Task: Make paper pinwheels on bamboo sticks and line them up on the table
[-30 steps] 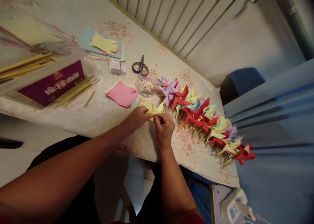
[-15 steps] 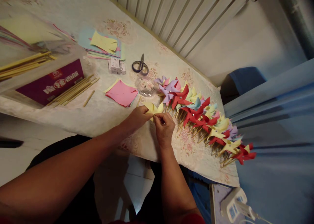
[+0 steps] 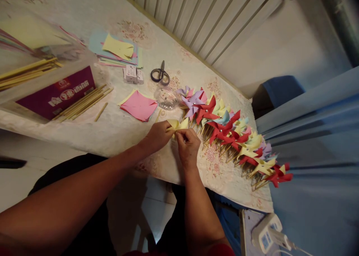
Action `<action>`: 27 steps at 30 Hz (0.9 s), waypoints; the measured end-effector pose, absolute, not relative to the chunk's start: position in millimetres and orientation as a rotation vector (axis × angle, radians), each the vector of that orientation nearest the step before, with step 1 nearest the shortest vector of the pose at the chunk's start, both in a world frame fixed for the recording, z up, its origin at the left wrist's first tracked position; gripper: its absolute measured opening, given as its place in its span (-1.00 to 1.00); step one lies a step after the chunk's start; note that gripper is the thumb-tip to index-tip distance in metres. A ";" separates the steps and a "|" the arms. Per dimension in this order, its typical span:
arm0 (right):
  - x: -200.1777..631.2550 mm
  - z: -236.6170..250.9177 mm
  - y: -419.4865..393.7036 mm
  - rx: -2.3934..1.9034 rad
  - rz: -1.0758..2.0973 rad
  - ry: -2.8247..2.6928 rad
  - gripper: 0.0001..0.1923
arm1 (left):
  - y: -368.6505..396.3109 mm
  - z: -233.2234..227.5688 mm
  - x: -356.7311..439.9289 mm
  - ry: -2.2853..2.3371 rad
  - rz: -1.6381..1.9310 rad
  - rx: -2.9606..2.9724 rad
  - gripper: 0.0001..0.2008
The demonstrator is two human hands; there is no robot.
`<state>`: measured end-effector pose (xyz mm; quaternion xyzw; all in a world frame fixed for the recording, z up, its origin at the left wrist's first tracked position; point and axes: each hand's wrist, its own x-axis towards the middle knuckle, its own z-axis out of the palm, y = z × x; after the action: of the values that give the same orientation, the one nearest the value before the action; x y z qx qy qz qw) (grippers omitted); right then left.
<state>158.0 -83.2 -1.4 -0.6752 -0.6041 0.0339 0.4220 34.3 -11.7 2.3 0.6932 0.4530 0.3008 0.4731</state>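
Between my hands is a yellow paper pinwheel (image 3: pixel 179 124) with curled blades, near the table's front edge. My left hand (image 3: pixel 159 136) is closed on its left side. The thumb and fingers of my right hand (image 3: pixel 189 145) pinch it at the lower right, close to its middle; whether they also hold a pin is too small to tell. Just beyond my hands lies a clear dish of small metal pins (image 3: pixel 167 99). A stack of cut paper squares (image 3: pixel 138 105), pink on top, is to its left. Rows of finished pinwheels (image 3: pixel 221 130) on sticks lie to the right.
Black-handled scissors (image 3: pixel 160 76) lie behind the dish, with small white boxes (image 3: pixel 133 74) and a coloured paper stack (image 3: pixel 117 48) to their left. Wooden sticks (image 3: pixel 84 102) rest beside a plastic bin (image 3: pixel 11 108). A power strip (image 3: pixel 267 233) sits at lower right.
The yellow pinwheel has tilted slightly in my hands, and its blades show at a different angle. Both hands stay almost in place, still gripping it.
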 end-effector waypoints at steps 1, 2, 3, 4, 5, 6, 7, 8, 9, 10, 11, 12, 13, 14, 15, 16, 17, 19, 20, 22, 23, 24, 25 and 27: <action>158.7 -1.2 -83.5 -1.691 0.069 -1.525 -0.81 | -11.6 0.6 34.7 1.103 0.735 1.746 -0.80; 159.5 -1.1 -83.8 -1.690 0.047 -1.542 -0.81 | -11.4 -1.3 35.1 1.085 0.739 1.795 -0.81; 160.3 -1.1 -84.1 -1.686 0.020 -1.562 -0.81 | -11.1 -3.2 35.3 1.058 0.748 1.840 -0.82; 161.1 -1.3 -84.4 -1.677 -0.008 -1.585 -0.81 | -10.9 -5.0 35.5 1.030 0.761 1.879 -0.83; 161.7 -1.6 -84.6 -1.664 -0.035 -1.605 -0.82 | -10.8 -6.5 35.6 1.003 0.773 1.911 -0.84; 162.0 -1.9 -84.6 -1.653 -0.051 -1.618 -0.82 | -10.7 -7.6 35.6 0.985 0.781 1.935 -0.84; 161.9 -2.3 -84.5 -1.643 -0.053 -1.617 -0.82 | -10.8 -8.3 35.6 0.978 0.783 1.955 -0.84; 161.5 -2.7 -84.3 -1.639 -0.036 -1.598 -0.82 | -11.0 -8.6 35.5 0.978 0.778 1.976 -0.84; 160.8 -3.0 -83.8 -1.643 0.003 -1.560 -0.82 | -11.3 -8.5 35.3 0.983 0.771 2.001 -0.83; 159.9 -3.3 -83.3 -1.655 0.061 -1.502 -0.82 | -11.7 -8.1 35.2 0.991 0.761 2.027 -0.84; 158.9 -3.6 -82.7 -1.670 0.132 -1.434 -0.82 | -12.1 -7.5 35.0 1.001 0.749 2.055 -0.84; 157.9 -3.9 -82.2 -1.687 0.203 -1.367 -0.81 | -12.5 -6.8 34.9 1.014 0.733 2.085 -0.84; 157.1 -4.0 -81.9 -1.701 0.258 -1.313 -0.81 | -12.9 -6.1 34.7 1.028 0.715 2.113 -0.84; 156.4 -4.1 -81.8 -1.710 0.284 -1.286 -0.80 | -13.2 -5.5 34.6 1.045 0.700 2.136 -0.85; 156.0 -4.0 -82.0 -1.710 0.277 -1.293 -0.80 | -13.5 -4.8 34.4 1.056 0.686 2.153 -0.85; 155.7 -3.8 -82.4 -1.704 0.241 -1.329 -0.80 | -13.7 -4.2 34.3 1.061 0.675 2.164 -0.84; 155.5 -3.5 -82.9 -1.697 0.186 -1.381 -0.81 | -13.8 -3.7 34.2 1.060 0.669 2.171 -0.84; 155.2 -3.2 -83.6 -1.686 0.079 -1.478 -0.81 | -13.7 -3.0 34.2 1.050 0.657 2.178 -0.83; 155.0 -3.3 -83.7 -1.686 0.052 -1.498 -0.81 | -13.7 -2.7 34.2 1.047 0.648 2.181 -0.83; 154.1 -4.4 -83.0 -1.691 0.085 -1.454 -0.81 | -13.7 -2.4 34.5 1.064 0.634 2.186 -0.84; 153.5 -5.3 -82.3 -1.694 0.145 -1.393 -0.81 | -13.9 -2.2 34.7 1.079 0.628 2.189 -0.84; 152.9 -6.3 -81.5 -1.700 0.222 -1.316 -0.82 | -14.1 -2.1 34.9 1.092 0.624 2.193 -0.85; 152.4 -7.2 -80.7 -1.708 0.301 -1.237 -0.82 | -14.4 -2.1 35.1 1.105 0.620 2.197 -0.85; 151.9 -8.4 -79.9 -1.721 0.397 -1.139 -0.83 | -15.0 -1.9 35.3 1.121 0.611 2.208 -0.86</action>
<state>151.9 -79.9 -8.4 -0.7106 -0.4704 0.1638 0.4969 35.3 -15.0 -1.9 0.8280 0.4206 0.2293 0.2913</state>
